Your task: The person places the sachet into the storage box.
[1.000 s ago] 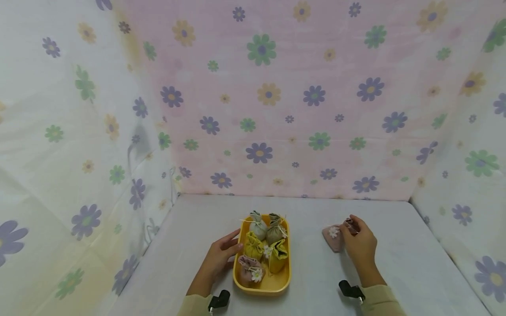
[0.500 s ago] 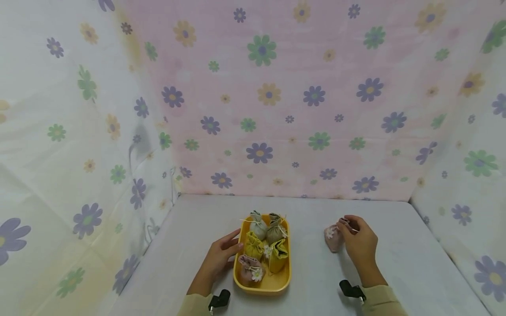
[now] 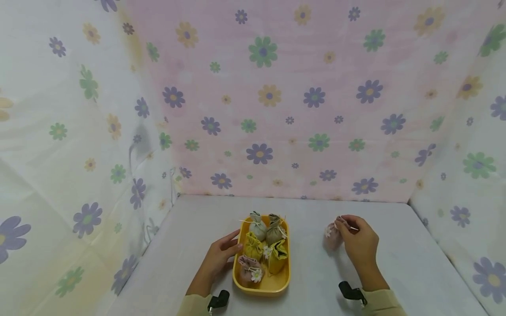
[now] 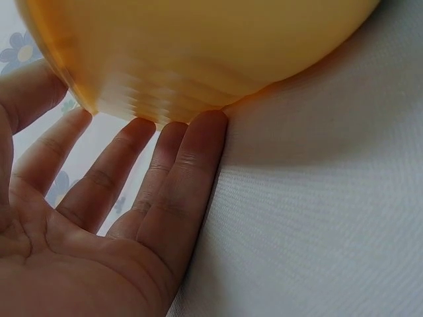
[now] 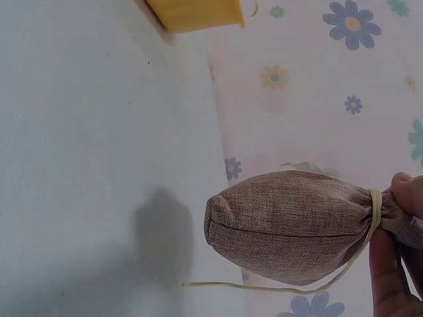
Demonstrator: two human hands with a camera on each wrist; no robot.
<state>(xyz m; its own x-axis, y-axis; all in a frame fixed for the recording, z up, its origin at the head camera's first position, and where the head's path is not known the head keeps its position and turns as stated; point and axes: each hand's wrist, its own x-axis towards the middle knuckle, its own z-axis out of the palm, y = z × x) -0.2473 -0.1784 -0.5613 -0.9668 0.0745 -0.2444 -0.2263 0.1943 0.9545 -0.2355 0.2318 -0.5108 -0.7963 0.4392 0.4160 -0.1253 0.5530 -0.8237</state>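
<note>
My right hand (image 3: 360,241) pinches a small pinkish-brown drawstring pouch (image 5: 291,224) by its gathered neck, just above the tied cord. The pouch hangs over the table with its shadow apart from it, and one cord end dangles loose. A white daisy trim shows on its side in the head view. My left hand (image 3: 219,256) lies against the left side of a yellow tray (image 3: 286,281), thumb at the rim. Its fingers (image 4: 188,172) are stretched out, tips against the outer wall. In the tray are a similar pink pouch (image 3: 249,272), two yellow pouches (image 3: 278,261) and other pouches.
At the tray's far end stand a pale grey-green pouch (image 3: 258,228) and a brownish one (image 3: 274,232). White cloth covers the table (image 3: 308,281). Flower-printed curtains (image 3: 292,131) close off the back and both sides.
The pouch in my right hand has shifted slightly and turned from lying slanted to hanging rounder and more upright. My left hand and the tray stay put.
</note>
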